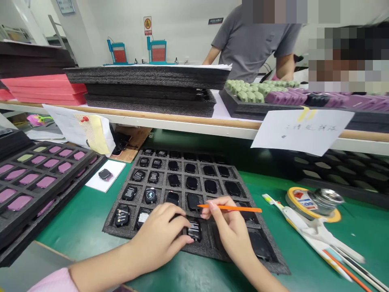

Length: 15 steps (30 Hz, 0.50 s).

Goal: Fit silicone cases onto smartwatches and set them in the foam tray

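A black foam tray (pixel 170 190) with rows of pockets lies on the green mat and holds several small black watch bodies. My left hand (pixel 161 235) rests on the tray's front row, its fingers closed on one watch body (pixel 194 229) that sits in a pocket there. My right hand (pixel 229 227) is just right of it and pinches a thin orange stick (pixel 231 209), which lies level and points right. The stick's left end hovers just above that watch body.
A foam tray of pink parts (pixel 36 178) stands at the left. One watch body lies on white paper (pixel 105 175). A tape roll with a metal cup (pixel 316 200) and white tools (pixel 316 235) lie at the right. A shelf above carries stacked foam (pixel 148 89); a person stands behind it.
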Each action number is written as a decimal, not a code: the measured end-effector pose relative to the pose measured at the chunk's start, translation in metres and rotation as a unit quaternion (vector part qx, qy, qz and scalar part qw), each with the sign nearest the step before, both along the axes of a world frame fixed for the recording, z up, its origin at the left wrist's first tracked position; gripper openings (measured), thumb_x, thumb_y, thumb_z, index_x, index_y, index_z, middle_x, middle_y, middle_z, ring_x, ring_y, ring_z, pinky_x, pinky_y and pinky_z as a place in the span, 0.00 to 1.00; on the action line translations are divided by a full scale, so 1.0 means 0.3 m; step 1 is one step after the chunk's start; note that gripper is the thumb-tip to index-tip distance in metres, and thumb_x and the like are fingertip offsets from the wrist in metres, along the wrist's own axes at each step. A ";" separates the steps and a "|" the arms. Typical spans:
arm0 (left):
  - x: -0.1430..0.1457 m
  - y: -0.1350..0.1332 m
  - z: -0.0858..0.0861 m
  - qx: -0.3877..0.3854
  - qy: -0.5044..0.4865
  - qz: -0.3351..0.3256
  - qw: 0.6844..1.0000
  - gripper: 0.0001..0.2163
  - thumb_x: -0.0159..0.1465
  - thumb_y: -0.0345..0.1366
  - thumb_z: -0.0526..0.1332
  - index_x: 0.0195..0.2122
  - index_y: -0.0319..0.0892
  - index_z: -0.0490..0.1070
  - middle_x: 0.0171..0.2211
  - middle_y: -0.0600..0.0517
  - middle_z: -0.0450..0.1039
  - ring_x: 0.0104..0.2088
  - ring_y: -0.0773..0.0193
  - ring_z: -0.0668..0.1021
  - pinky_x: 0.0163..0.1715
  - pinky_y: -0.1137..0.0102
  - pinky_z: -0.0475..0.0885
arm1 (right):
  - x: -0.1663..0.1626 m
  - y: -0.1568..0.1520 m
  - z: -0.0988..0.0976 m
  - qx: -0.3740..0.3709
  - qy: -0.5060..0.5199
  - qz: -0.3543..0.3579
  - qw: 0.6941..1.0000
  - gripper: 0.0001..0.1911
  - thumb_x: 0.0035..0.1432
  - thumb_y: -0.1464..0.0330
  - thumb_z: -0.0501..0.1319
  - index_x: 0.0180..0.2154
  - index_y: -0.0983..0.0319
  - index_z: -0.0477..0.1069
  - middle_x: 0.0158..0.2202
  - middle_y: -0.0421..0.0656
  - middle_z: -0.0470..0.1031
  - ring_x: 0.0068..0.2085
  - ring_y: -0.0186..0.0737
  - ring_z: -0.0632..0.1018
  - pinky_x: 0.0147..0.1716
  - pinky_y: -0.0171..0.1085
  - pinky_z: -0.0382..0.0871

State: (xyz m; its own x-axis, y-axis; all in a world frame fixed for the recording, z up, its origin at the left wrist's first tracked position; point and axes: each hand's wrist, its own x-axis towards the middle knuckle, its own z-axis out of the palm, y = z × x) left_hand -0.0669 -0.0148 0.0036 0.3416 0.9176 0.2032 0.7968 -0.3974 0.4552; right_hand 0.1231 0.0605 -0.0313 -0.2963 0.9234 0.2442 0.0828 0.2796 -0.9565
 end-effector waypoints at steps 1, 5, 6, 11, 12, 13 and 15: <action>0.018 0.013 -0.014 0.008 0.008 -0.034 0.999 0.11 0.67 0.42 0.63 0.47 0.43 0.74 0.53 0.43 0.73 0.56 0.49 0.74 0.57 0.51 0.71 | 0.014 0.010 -0.006 -0.007 0.009 -0.016 1.000 0.14 0.69 0.54 0.54 0.38 0.58 0.66 0.29 0.43 0.76 0.29 0.39 0.79 0.32 0.37 0.75; 0.059 0.044 -0.070 0.042 0.050 -0.084 0.994 0.24 0.62 0.55 0.63 0.51 0.42 0.74 0.64 0.34 0.63 0.67 0.37 0.62 0.63 0.42 0.61 | 0.040 0.020 -0.029 -0.024 0.019 -0.022 0.999 0.16 0.67 0.52 0.56 0.36 0.58 0.65 0.27 0.43 0.78 0.27 0.39 0.79 0.30 0.37 0.76; 0.060 0.046 -0.077 0.042 0.052 -0.077 0.995 0.24 0.62 0.55 0.63 0.51 0.42 0.74 0.63 0.33 0.63 0.67 0.37 0.62 0.63 0.41 0.60 | 0.041 0.016 -0.032 -0.024 0.018 -0.018 0.999 0.16 0.67 0.52 0.56 0.36 0.58 0.66 0.26 0.43 0.78 0.27 0.39 0.79 0.29 0.37 0.76; 0.038 0.034 -0.083 0.048 -0.008 -0.045 0.998 0.12 0.67 0.40 0.63 0.51 0.47 0.74 0.54 0.46 0.76 0.59 0.51 0.73 0.62 0.48 0.66 | 0.033 -0.022 -0.029 -0.006 -0.002 0.012 1.000 0.17 0.68 0.53 0.55 0.35 0.59 0.67 0.26 0.41 0.75 0.27 0.38 0.78 0.29 0.35 0.75; 0.035 0.032 -0.083 0.052 -0.021 -0.045 0.997 0.11 0.68 0.38 0.62 0.51 0.48 0.74 0.53 0.47 0.76 0.57 0.54 0.75 0.61 0.51 0.68 | 0.032 -0.027 -0.028 0.000 -0.009 0.016 1.000 0.17 0.69 0.54 0.54 0.34 0.59 0.68 0.26 0.41 0.74 0.27 0.37 0.78 0.29 0.35 0.75; 0.033 0.032 -0.083 0.057 -0.029 -0.048 0.997 0.10 0.68 0.37 0.61 0.50 0.48 0.74 0.53 0.47 0.77 0.56 0.55 0.77 0.60 0.53 0.70 | 0.032 -0.031 -0.027 0.005 -0.018 0.020 1.000 0.17 0.69 0.54 0.54 0.34 0.58 0.67 0.26 0.40 0.73 0.26 0.37 0.77 0.28 0.35 0.74; 0.034 0.033 -0.085 0.063 -0.035 -0.052 0.996 0.10 0.68 0.37 0.61 0.50 0.47 0.75 0.52 0.47 0.77 0.54 0.55 0.77 0.59 0.54 0.72 | 0.033 -0.034 -0.027 0.014 -0.036 0.028 0.999 0.16 0.70 0.55 0.53 0.33 0.58 0.66 0.25 0.39 0.71 0.25 0.36 0.75 0.27 0.35 0.72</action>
State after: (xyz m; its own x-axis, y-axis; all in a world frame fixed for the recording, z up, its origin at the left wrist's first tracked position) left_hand -0.0567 -0.0049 -0.0220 0.4151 0.8436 0.3406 0.7163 -0.5339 0.4493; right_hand 0.1330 0.0504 -0.0393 -0.3643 0.8981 0.2464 0.1346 0.3126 -0.9403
